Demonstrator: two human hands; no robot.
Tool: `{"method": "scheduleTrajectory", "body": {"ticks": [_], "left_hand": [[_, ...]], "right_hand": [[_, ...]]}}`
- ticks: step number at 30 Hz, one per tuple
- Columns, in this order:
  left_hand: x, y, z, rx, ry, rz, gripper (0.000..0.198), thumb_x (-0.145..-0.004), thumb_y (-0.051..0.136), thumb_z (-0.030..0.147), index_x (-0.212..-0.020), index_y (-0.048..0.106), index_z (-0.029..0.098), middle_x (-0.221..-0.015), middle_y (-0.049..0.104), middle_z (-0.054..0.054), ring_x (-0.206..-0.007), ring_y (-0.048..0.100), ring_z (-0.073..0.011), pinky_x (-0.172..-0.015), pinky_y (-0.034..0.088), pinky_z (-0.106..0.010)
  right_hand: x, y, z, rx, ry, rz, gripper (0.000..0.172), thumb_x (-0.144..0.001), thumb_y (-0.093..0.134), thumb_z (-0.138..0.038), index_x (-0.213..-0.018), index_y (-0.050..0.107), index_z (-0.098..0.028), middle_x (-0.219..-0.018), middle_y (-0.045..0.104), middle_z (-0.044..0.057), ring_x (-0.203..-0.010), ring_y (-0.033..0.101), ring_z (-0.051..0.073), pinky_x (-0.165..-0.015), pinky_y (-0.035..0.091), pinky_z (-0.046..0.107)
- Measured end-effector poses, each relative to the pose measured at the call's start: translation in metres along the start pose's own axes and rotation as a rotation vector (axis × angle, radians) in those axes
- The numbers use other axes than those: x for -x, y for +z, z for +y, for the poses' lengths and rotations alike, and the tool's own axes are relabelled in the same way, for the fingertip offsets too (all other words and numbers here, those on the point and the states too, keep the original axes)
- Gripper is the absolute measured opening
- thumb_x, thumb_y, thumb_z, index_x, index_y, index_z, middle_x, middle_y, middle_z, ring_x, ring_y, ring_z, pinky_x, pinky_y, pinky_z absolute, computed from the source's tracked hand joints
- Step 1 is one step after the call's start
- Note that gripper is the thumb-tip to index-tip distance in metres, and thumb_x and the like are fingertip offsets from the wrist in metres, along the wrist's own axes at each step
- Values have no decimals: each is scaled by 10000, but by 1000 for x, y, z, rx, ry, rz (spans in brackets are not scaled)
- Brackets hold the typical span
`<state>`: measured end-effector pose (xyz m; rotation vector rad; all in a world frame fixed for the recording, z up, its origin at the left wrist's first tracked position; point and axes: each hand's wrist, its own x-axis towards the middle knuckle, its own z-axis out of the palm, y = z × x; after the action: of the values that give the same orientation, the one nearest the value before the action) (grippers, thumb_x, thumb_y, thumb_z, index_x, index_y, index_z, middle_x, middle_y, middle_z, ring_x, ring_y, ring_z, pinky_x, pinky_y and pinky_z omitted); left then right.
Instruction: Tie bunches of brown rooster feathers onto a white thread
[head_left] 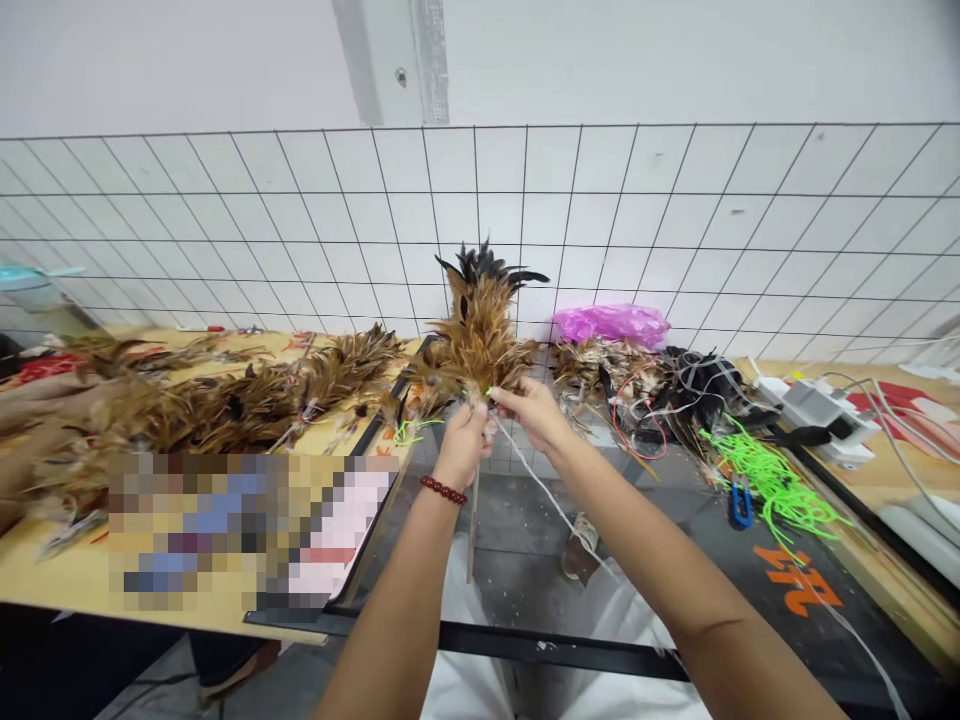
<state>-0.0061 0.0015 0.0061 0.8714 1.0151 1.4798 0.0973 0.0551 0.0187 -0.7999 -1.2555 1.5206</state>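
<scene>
In the middle of the head view stands a bundle of brown feathers with black tips, a feather duster (pixel 484 335), upright on a thin stick (pixel 472 530). My left hand (pixel 466 445), with a red bead bracelet at the wrist, is closed round the stick just below the feathers. At the base of the feathers my right hand (pixel 534 410) is closed in a pinch, with a small bit of bright green showing at its fingertips. A white strand (pixel 540 480) runs from between the hands down past my right forearm. What exactly the right fingers grip is partly hidden.
Loose green cords (pixel 772 480) and blue thread snips (pixel 741 502) lie on the right. Behind them are black feathers (pixel 701 385), a pink plastic bag (pixel 611 323) and a power strip (pixel 817 405). To the left, another person's hand (pixel 45 400) is beside brown feather dusters (pixel 217 410).
</scene>
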Motion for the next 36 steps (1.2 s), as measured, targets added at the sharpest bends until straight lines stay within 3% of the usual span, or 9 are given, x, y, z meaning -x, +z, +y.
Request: {"method": "scheduleTrajectory", "body": {"ticks": [2,5,9,12,17,24,29,34,36], "left_hand": [[0,-1,3,-16,33,53,392,-686,676,452,-721,395,180,-535,414,74,-384,318,-26,-369,162,-129],[-2,-4,4,-110,68,111,302,-759,603,396,-711,394,184,-542,429,69,-382,328,-40,-370,188,-143],[-7,-1,-3,-385,119,132,210,-814,526,300,-676,419,184,-546,461,42,-404,372,-71,-406,258,-180],[-5,13,-10,-787,203,123,156,-801,528,198,-661,464,175,-566,514,-13,-525,500,-138,-500,350,-229],[26,41,-10,-1476,358,-54,164,-860,417,170,-915,560,114,-736,631,-139,-707,637,-252,-620,430,-320],[55,30,2,-1890,616,39,454,-914,298,188,-1349,374,87,-883,629,-169,-746,654,-253,-593,463,-314],[62,16,18,-1953,693,-120,398,-917,307,212,-1261,480,113,-897,634,-161,-783,649,-240,-647,468,-311],[60,-8,57,-1865,585,-235,321,-911,349,280,-1125,549,149,-866,661,-141,-781,643,-240,-681,464,-321],[56,-17,73,-1642,507,-305,216,-863,447,273,-984,599,177,-797,663,-104,-754,630,-224,-676,464,-300]], "right_hand": [[9,-3,-1,-34,156,-97,382,-585,776,-415,-778,552,-174,-651,567,-36,-537,496,65,-540,433,203],[22,-18,-10,219,310,-240,313,-717,662,-450,-817,597,-161,-587,527,-36,-437,391,53,-464,346,195],[33,-35,-48,931,-209,-172,238,-807,523,-328,-752,663,-144,-606,591,11,-540,479,98,-536,314,222],[37,-29,-85,1516,-607,-404,175,-765,517,-205,-757,683,-152,-765,676,71,-702,567,162,-574,290,251],[26,-12,-118,1921,-779,-677,183,-707,526,-137,-775,695,-158,-859,695,91,-734,584,183,-546,242,265],[9,-9,-107,1767,-630,-573,196,-817,538,-281,-876,723,-252,-963,709,16,-860,597,156,-585,303,227],[-7,-10,-113,1672,-494,-479,186,-782,610,-360,-876,730,-254,-919,717,10,-871,612,166,-649,369,228],[-25,-93,-143,1479,23,-105,162,-754,637,-277,-830,732,-171,-821,714,48,-716,620,142,-672,444,234],[-20,-133,-147,1396,98,64,80,-721,674,-221,-721,719,-155,-704,698,45,-618,595,134,-620,449,241]]}}
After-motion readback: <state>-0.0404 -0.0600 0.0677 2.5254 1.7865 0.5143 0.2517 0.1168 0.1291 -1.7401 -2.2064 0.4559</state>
